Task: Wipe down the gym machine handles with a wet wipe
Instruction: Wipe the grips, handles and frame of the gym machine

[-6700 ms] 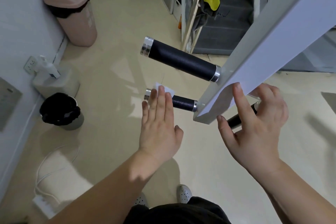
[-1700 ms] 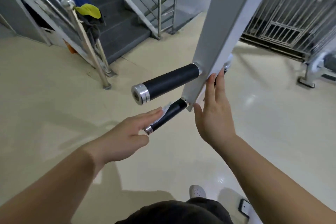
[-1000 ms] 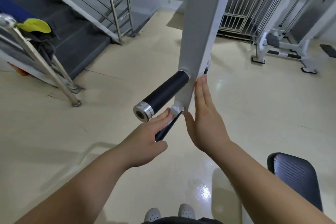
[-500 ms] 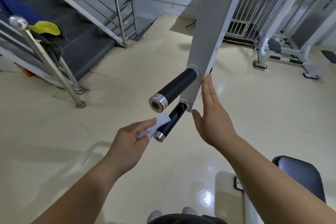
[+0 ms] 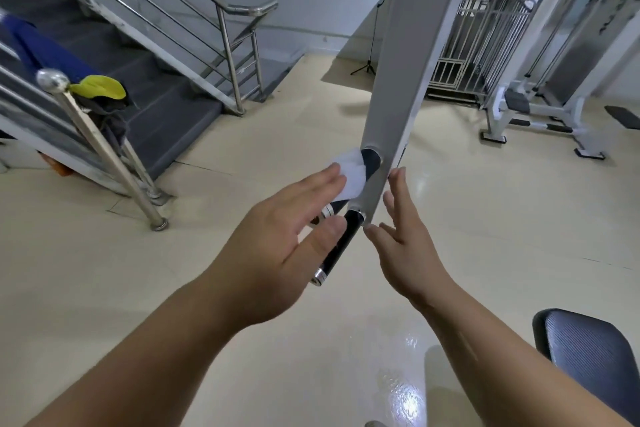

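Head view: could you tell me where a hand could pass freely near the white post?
Free: the space between the stair railing and the left hand, and right of the white post, above the grey seat. Crowded: left of the post, where wet wipe, upper handle and lower handle bunch; the right hand flanks its other side.

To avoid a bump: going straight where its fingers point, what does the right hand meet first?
Probably the post; the right hand points up along its edge, fingertips close to it; depth is unclear.
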Tool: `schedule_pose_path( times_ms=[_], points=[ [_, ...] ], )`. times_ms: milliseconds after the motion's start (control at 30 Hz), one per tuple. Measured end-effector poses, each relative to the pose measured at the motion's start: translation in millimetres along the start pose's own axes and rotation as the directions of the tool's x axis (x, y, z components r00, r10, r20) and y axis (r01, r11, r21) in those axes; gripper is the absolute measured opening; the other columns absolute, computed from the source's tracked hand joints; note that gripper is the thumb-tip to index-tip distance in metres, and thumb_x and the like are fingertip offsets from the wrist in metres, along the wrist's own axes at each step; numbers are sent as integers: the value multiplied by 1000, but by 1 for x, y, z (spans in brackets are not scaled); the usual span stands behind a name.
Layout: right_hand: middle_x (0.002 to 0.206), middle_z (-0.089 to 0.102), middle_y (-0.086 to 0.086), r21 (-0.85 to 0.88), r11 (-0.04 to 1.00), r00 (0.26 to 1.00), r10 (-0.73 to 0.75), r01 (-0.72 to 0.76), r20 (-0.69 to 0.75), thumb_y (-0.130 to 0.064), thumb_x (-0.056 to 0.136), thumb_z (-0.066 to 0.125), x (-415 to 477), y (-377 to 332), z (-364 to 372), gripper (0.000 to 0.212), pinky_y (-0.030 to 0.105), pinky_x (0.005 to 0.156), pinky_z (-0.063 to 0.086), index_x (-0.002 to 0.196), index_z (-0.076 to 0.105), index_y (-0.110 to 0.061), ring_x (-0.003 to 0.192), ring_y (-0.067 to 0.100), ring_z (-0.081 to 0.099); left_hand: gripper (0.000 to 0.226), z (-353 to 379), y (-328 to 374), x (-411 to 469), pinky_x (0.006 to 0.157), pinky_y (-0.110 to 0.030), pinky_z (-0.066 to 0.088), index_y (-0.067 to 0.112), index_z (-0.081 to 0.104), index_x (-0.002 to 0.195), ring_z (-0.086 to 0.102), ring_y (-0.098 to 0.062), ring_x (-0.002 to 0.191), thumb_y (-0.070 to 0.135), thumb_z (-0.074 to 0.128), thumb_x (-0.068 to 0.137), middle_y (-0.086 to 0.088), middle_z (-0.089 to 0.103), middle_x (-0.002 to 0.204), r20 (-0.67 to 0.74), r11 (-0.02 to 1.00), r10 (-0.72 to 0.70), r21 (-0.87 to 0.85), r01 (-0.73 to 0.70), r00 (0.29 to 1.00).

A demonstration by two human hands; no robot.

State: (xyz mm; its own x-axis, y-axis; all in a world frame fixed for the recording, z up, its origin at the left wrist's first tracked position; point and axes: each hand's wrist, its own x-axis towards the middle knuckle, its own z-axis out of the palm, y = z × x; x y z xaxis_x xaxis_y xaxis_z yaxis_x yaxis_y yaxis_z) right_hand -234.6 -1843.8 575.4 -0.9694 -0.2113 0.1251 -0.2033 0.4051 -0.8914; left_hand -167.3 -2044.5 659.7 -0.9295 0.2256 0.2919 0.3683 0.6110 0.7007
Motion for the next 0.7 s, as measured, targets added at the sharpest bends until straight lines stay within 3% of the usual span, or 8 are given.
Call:
schedule_pose_path(
  times_ms=[100, 233, 300, 433, 500, 567, 633, 700],
  points=[
    [164, 15, -34, 93, 995, 999, 41, -39, -13, -22, 86, 47, -3, -1, -3, 88, 42, 124, 31, 160, 7, -47, 149, -11, 21, 62, -7, 2, 17, 121, -22, 27, 27, 54, 146, 34, 10, 144, 59, 35, 95, 16, 42, 158, 112, 998, -13, -57, 20, 994],
    [168, 6, -28, 73, 997, 1000, 25, -26, 10, -22, 87, 44, -6, -1, -2, 88, 44, 127, 24, 162, 3, -40, 154, -5, 10, 67, -6, 6, 57, 120, -21, 27, 39, 49, 147, 36, 10, 141, 72, 33, 91, 23, 42, 156, 292, 997, -75, 1, 78, 954],
    [169, -1, -26, 61, 998, 1000, 21, -22, 23, -19, 89, 45, -5, -1, -2, 88, 45, 127, 23, 162, 0, -37, 155, -3, 6, 44, -3, 9, 69, 108, -25, 39, 56, 59, 131, 54, 3, 127, 71, 37, 95, 26, 59, 135, 336, 973, -133, -136, 188, 932],
    [167, -14, -27, -10, 1000, 998, 5, -4, 65, -4, 98, 47, -5, 1, -3, 91, 40, 128, 22, 161, -10, -36, 155, -5, -5, 39, -7, 15, 61, 94, -8, 39, 68, 66, 106, 52, 24, 116, 84, 38, 83, 46, 62, 117, 329, 921, -87, -332, 202, 940],
    [165, -21, -28, -34, 999, 996, 5, -2, 89, -5, 99, 48, -7, 1, -4, 93, 33, 126, 21, 160, -15, -36, 153, -8, -9, 52, -11, 13, 44, 99, -1, 35, 67, 62, 117, 46, 23, 125, 91, 39, 78, 47, 57, 126, 294, 920, -59, -355, 167, 954],
    [165, -23, -28, -76, 997, 996, 10, -4, 87, -6, 99, 50, -8, 1, -4, 95, 26, 122, 24, 159, -17, -35, 150, -15, -9, 70, -12, 9, 25, 111, -9, 31, 55, 58, 133, 39, 20, 134, 92, 37, 77, 44, 50, 138, 254, 941, -48, -313, 129, 966],
    [166, -22, -27, -153, 988, 998, 13, -4, 59, -6, 98, 51, -10, 1, -5, 95, 20, 111, 31, 160, -15, -35, 141, -26, 3, 78, -14, 9, 17, 118, -15, 27, 51, 51, 140, 35, 17, 139, 93, 34, 77, 39, 43, 148, 231, 971, -34, -221, 87, 972],
    [166, -19, -27, -192, 981, 999, 11, -3, 43, -6, 96, 51, -12, 1, -5, 95, 21, 102, 36, 160, -13, -35, 131, -25, 16, 82, -17, 12, 24, 122, -19, 22, 46, 48, 145, 33, 16, 141, 92, 34, 78, 35, 40, 152, 275, 975, -50, -194, 106, 960]
  ],
)
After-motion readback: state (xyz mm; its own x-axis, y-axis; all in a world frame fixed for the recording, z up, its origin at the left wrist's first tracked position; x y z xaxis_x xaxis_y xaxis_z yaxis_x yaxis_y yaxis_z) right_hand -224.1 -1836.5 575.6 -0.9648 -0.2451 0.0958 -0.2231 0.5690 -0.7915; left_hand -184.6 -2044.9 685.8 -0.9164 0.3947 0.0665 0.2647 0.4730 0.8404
